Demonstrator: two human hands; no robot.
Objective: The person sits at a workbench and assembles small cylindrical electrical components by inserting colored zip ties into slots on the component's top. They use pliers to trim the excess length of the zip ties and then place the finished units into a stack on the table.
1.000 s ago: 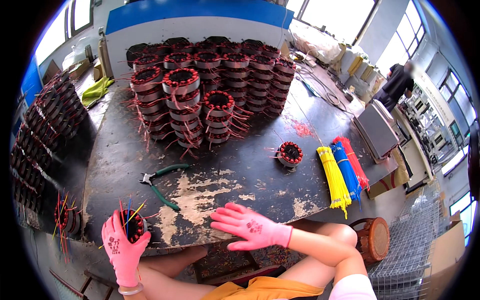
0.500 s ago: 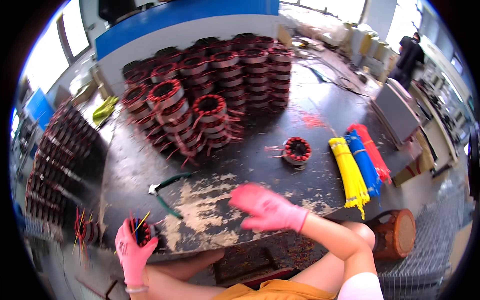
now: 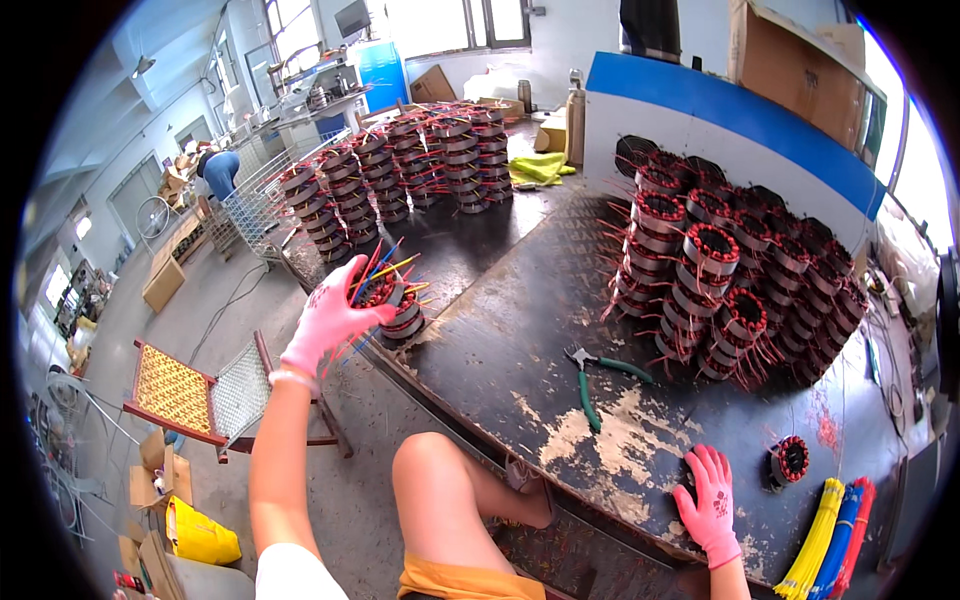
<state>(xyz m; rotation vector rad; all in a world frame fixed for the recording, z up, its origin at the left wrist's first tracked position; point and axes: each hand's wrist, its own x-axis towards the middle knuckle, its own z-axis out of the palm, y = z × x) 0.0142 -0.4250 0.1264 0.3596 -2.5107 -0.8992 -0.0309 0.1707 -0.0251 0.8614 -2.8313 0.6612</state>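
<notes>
My left hand (image 3: 338, 318), in a pink glove, grips a wound motor stator (image 3: 378, 290) with red, blue and yellow leads sticking out. That stator is at the table's left edge, right against or over a second stator (image 3: 404, 322); I cannot tell whether it rests on it. My right hand (image 3: 712, 503), also gloved in pink, lies palm down on the worn tabletop with its fingers spread, holding nothing. Beyond it to the left lie green-handled cutting pliers (image 3: 588, 380), jaws apart. A single stator (image 3: 790, 460) stands to the right of my right hand.
Tall stacks of stators (image 3: 710, 260) fill the table's right rear; more stacks (image 3: 400, 170) stand at the far left. Yellow (image 3: 814, 540), blue (image 3: 838, 540) and red wire bundles (image 3: 857, 530) lie at the near right. A woven chair (image 3: 205, 395) is left of the table.
The view has swung left. My left hand has carried its stator away from my body to the second stator. My right hand, raised before, now lies on the tabletop.
</notes>
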